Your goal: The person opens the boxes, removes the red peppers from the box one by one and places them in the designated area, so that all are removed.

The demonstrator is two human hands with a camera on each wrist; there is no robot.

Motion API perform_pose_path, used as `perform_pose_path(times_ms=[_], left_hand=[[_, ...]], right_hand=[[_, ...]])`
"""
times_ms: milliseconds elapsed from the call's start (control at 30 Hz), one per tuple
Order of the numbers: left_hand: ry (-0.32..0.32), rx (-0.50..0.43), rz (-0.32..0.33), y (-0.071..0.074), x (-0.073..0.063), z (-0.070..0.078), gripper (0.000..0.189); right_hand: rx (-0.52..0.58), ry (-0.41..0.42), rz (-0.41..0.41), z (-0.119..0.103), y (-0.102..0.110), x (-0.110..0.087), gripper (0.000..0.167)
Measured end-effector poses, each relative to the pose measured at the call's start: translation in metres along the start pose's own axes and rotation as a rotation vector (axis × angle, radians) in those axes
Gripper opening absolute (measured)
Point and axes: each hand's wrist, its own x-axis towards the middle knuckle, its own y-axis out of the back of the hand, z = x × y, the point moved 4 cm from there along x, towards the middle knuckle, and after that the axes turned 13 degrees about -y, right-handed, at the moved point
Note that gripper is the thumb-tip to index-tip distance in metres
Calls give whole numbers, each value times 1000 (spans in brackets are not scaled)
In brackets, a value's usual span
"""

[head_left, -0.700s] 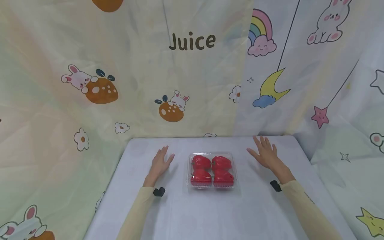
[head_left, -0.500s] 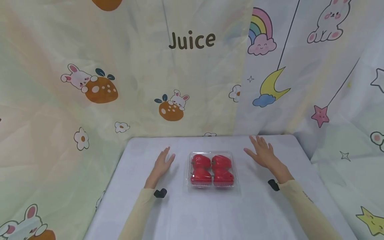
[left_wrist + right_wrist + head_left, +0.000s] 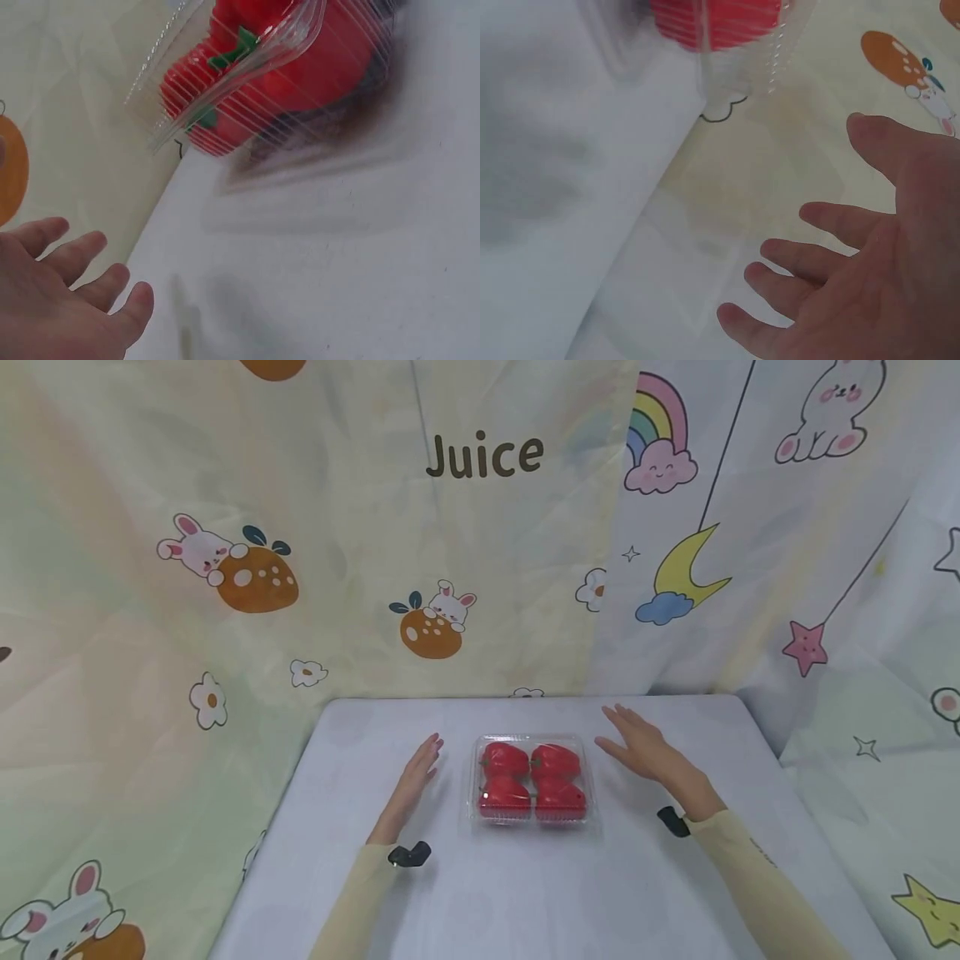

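Note:
A clear plastic clamshell box [image 3: 532, 740] sits on the white table in the head view, with several red bell peppers [image 3: 557, 762] with green stems inside. To the left of the box is my left hand [image 3: 411, 783], its fingers fairly straight and its palm turned towards the box. On the other side, my right hand [image 3: 643, 748] has its fingers spread and its thumb pointing at the box. Both hands hold nothing and stay apart from the box. The left wrist view shows the box's ridged side and the peppers [image 3: 315, 67] closer up.
The white table [image 3: 480, 902] has rounded back corners. Behind it and at both sides hangs a printed cloth [image 3: 517, 543] with rabbits, fruit, a moon and stars. A dark wrist camera [image 3: 410, 855] is on the left wrist, another dark camera [image 3: 672, 822] on the right.
Both hands have moved in towards the box from either side. The left hand has turned more edge-on. The box stays in place; the head view has shifted slightly.

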Motion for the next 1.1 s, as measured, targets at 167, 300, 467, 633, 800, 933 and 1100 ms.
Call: perform_pose_path(times_ms=[167,300,467,633,800,933,1100], left_hand=[[33,-203,28,-10,-10,-2,65],[80,-248,50,-19,-20,-5,62],[98,-243,50,-31,-34,-8,60],[87,-312,75,-38,-44,-8,59],[71,-350,82,-42,-53,-5,61],[96,-359,96,-44,-59,-5,60],[122,-372,103,-46,-64,-8,59]], right_hand=[[-9,27,-29,-11,-6,-4,70],[-16,54,-35,-24,-11,-8,65],[-1,84,-45,-44,-18,-14,62],[3,132,-50,-61,-24,-20,61],[2,182,-49,-74,-30,-24,60],[12,228,-46,-84,-34,-29,57],[3,302,-22,-98,-37,-34,50]])
